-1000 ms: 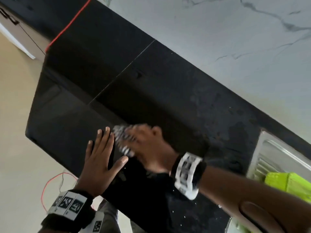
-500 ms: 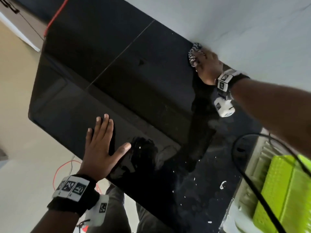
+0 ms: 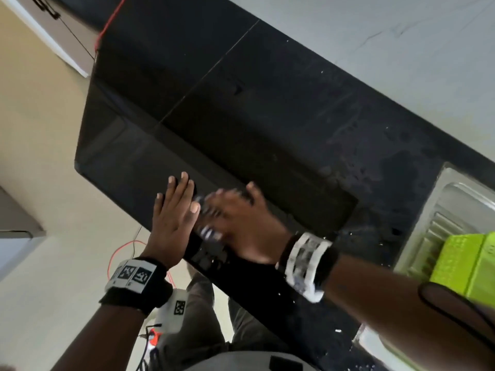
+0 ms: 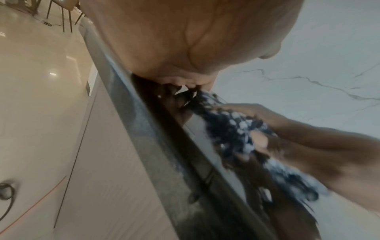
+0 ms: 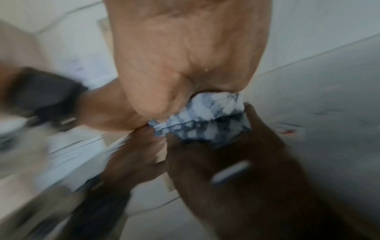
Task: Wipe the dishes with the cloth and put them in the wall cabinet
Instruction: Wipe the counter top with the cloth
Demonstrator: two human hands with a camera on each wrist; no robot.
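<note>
My right hand (image 3: pixel 241 215) grips a bunched blue-and-white cloth (image 3: pixel 207 218) and presses it on the glossy black countertop (image 3: pixel 267 116) near its front edge. In the right wrist view the cloth (image 5: pixel 203 118) bulges out from under my palm, blurred by motion. In the left wrist view the cloth (image 4: pixel 230 129) sits just past my left palm. My left hand (image 3: pixel 174 210) lies flat on the counter with straight fingers, right beside the cloth. No dishes or wall cabinet show.
A steel sink drainboard (image 3: pixel 439 215) lies at the right, with a lime-green basket (image 3: pixel 463 263) on it. A white marble wall (image 3: pixel 375 28) backs the counter. Water drops speckle the counter near the sink. A red cable (image 3: pixel 120 250) lies on the pale floor.
My right hand swept the cloth from beside my left hand out to the wall, then back to the front edge beside my left hand. My left hand stayed flat in place.
</note>
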